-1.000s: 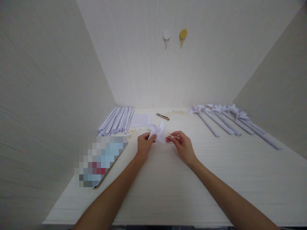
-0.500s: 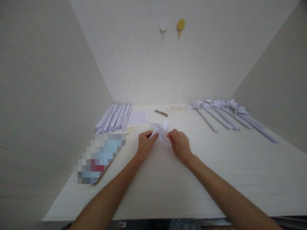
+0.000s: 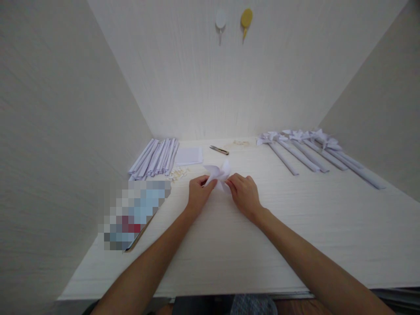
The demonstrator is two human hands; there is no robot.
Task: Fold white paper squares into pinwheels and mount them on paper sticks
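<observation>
My left hand (image 3: 198, 193) is closed on a white paper pinwheel (image 3: 223, 171), thumb in front and fingers behind, a little above the table. The pinwheel's curled blades point up and outward. At its right side is my right hand (image 3: 243, 192), fingertips pinched around a small thin pale stick (image 3: 226, 181) close to the pinwheel's middle. Most of that stick is hidden by the fingers. Left of my hands lie a scatter of small pale pieces (image 3: 179, 174) and a stack of white paper squares (image 3: 189, 155).
Rolled paper sticks (image 3: 155, 158) are bundled at the back left. Several finished pinwheels on paper sticks (image 3: 297, 151) lie at the back right. Thread snips (image 3: 219, 150) rest near the back wall, beside more small bits (image 3: 241, 143). A blurred-out phone-like object (image 3: 138, 214) lies front left.
My right hand has come slightly closer to the pinwheel's middle with the small stick. The left hand keeps its hold. The view has tilted down a little.
</observation>
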